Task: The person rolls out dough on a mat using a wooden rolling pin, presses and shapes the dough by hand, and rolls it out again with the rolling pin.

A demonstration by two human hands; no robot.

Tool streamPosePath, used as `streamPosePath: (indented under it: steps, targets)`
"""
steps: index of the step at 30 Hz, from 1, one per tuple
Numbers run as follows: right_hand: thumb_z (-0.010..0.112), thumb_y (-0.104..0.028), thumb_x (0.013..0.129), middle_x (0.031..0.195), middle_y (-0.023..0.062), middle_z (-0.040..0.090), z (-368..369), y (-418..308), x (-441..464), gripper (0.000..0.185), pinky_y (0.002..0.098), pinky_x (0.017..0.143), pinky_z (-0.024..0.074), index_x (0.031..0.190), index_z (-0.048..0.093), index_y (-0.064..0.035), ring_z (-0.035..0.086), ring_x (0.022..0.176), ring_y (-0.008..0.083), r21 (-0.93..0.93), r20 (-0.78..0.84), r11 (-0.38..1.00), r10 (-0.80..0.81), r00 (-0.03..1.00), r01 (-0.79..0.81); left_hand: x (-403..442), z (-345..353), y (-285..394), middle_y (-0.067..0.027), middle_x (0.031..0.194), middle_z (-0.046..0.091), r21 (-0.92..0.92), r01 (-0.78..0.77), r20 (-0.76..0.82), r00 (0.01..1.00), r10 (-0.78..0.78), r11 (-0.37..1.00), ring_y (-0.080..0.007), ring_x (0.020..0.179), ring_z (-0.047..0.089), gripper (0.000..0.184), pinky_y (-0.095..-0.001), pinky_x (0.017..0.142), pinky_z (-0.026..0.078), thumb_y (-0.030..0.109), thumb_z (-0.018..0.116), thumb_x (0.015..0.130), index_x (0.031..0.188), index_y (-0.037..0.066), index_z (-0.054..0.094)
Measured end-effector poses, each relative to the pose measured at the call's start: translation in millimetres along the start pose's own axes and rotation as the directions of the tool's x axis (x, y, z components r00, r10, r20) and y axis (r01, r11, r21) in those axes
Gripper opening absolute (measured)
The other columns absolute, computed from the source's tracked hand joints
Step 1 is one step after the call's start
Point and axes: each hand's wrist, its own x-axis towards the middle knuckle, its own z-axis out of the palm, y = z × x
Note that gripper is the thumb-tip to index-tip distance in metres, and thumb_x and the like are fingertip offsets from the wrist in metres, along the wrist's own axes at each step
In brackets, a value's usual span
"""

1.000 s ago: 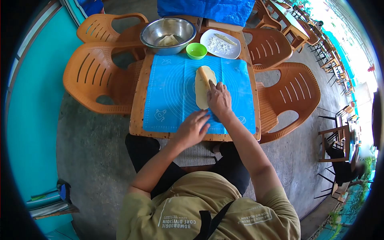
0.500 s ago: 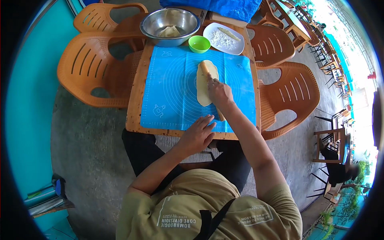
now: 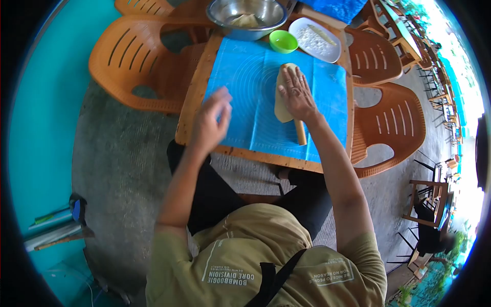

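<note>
Changed just now: right hand [image 3: 298, 94] has gone flat, fingers straight and together-ish, palm down over the tan cylindrical wooden rod [image 3: 300, 134]; half a second ago it was bunched around the rod's middle with the upper end bare. Now only the rod's near end pokes out below the wrist; the far part is hidden under the hand. Means for the work in hand: reads as open-palm pressing or rolling rather than a grip. Rod's on the long, thin, pale dough sheet [image 3: 281, 105], which lies right of centre on the flat blue mat with pale printed circles [image 3: 240, 102], on the brown wooden table [image 3: 276, 160]. Dough shows left of the hand and past the fingertips; right side mostly covered. Versus the earlier frame: left hand [image 3: 209, 123] has moved from near the rod's near end to the mat's left edge, raised, motion-blurred, fingers loosely bent, thumb apart, nothing visible in it. View has shifted too, so the shiny round metal bowl [image 3: 240, 34] sits closer to the top edge.
</note>
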Motion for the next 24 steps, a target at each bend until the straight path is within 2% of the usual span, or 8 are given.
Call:
streamPosePath:
  steps: [2, 5, 7, 8, 10, 16, 23, 24]
  targets:
    - [0.045, -0.041, 0.113, 0.173, 0.0229, 0.028, 9.1, 1.2, 1.0, 0.069, 0.0549, 0.133, 0.0128, 0.165, 0.033, 0.0016, 0.018, 0.162, 0.0448, 0.056, 0.042, 0.998, 0.003, 0.999, -0.005, 17.7, -20.5, -51.6, -0.0196, 0.133, 0.071, 0.137, 0.081, -0.124, 0.990, -0.064, 0.987, -0.0370, 0.126, 0.067, 0.025, -0.0436, 0.107, 0.053, 0.017, 0.063, 0.106, 0.121, 0.000, 0.072]
    - [0.044, -0.043, 0.113, 0.174, 0.0225, 0.028, 10.4, -4.5, 1.4, 0.069, 0.0549, 0.133, 0.0122, 0.166, 0.033, 0.0006, 0.016, 0.163, 0.0448, 0.019, 0.061, 1.000, 0.022, 0.998, -0.023, 25.2, -30.4, -129.0, -0.0203, 0.138, 0.069, 0.202, 0.211, -0.178, 0.968, -0.176, 0.956, -0.0383, 0.129, 0.065, 0.035, -0.0447, 0.110, 0.052, 0.027, 0.060, 0.109, 0.128, 0.000, 0.070]
    - [0.043, -0.044, 0.113, 0.174, 0.0225, 0.027, 12.6, -8.8, 1.7, 0.071, 0.0549, 0.133, 0.0133, 0.165, 0.032, 0.0023, 0.017, 0.163, 0.0447, 0.007, 0.073, 1.000, 0.012, 0.997, -0.013, 29.4, -32.8, -144.9, -0.0219, 0.143, 0.065, 0.136, 0.477, -0.129, 0.877, -0.462, 0.868, -0.0397, 0.134, 0.061, 0.050, -0.0463, 0.114, 0.048, 0.041, 0.050, 0.113, 0.138, 0.000, 0.065]
    - [0.044, -0.044, 0.113, 0.174, 0.0228, 0.027, 14.3, -11.5, 1.7, 0.072, 0.0550, 0.133, 0.0149, 0.165, 0.032, 0.0037, 0.019, 0.162, 0.0444, -0.020, 0.063, 1.000, 0.020, 0.998, -0.019, 27.7, -31.4, -150.4, -0.0219, 0.143, 0.065, 0.138, 0.482, -0.132, 0.875, -0.466, 0.865, -0.0397, 0.134, 0.061, 0.050, -0.0463, 0.114, 0.048, 0.041, 0.050, 0.113, 0.138, 0.000, 0.065]
    - [0.045, -0.044, 0.113, 0.174, 0.0231, 0.027, 15.4, -16.7, 4.1, 0.073, 0.0552, 0.133, 0.0165, 0.164, 0.032, 0.0052, 0.021, 0.162, 0.0442, -0.047, 0.060, 0.998, 0.031, 0.998, -0.028, 26.5, -25.2, -151.3, -0.0242, 0.148, 0.061, 0.027, 0.617, -0.093, 0.785, -0.612, 0.787, -0.0412, 0.140, 0.056, 0.065, -0.0473, 0.118, 0.044, 0.051, 0.038, 0.114, 0.147, -0.001, 0.058]
    - [0.049, -0.050, 0.109, 0.171, 0.0282, 0.031, 26.6, -38.0, 8.6, 0.079, 0.0556, 0.132, 0.0190, 0.162, 0.036, 0.0081, 0.023, 0.162, 0.0421, 0.003, -0.015, 1.000, -0.012, 1.000, 0.012, 24.4, -23.0, -141.8, -0.0267, 0.151, 0.058, 0.155, 0.446, -0.103, 0.895, -0.434, 0.882, -0.0427, 0.143, 0.052, 0.074, -0.0473, 0.121, 0.041, 0.055, 0.030, 0.115, 0.147, -0.006, 0.056]
    - [0.044, -0.056, 0.109, 0.171, 0.0263, 0.033, 23.7, -60.4, 10.3, 0.083, 0.0541, 0.133, 0.0164, 0.162, 0.036, 0.0069, 0.018, 0.164, 0.0399, -0.154, 0.036, 0.987, -0.039, 0.999, 0.044, 25.8, -21.4, -142.9, -0.0266, 0.150, 0.059, 0.236, 0.448, -0.101, 0.894, -0.436, 0.862, -0.0425, 0.142, 0.053, 0.074, -0.0475, 0.121, 0.042, 0.055, 0.028, 0.115, 0.145, -0.005, 0.058]
    - [0.041, -0.055, 0.111, 0.171, 0.0259, 0.032, 23.3, -61.7, 9.9, 0.079, 0.0534, 0.133, 0.0139, 0.163, 0.036, 0.0048, 0.016, 0.164, 0.0404, -0.110, 0.036, 0.993, -0.044, 0.998, 0.048, 26.0, -21.8, -141.4, -0.0269, 0.148, 0.060, 0.249, 0.431, -0.112, 0.902, -0.416, 0.867, -0.0431, 0.140, 0.055, 0.072, -0.0483, 0.119, 0.043, 0.054, 0.028, 0.115, 0.145, -0.005, 0.058]
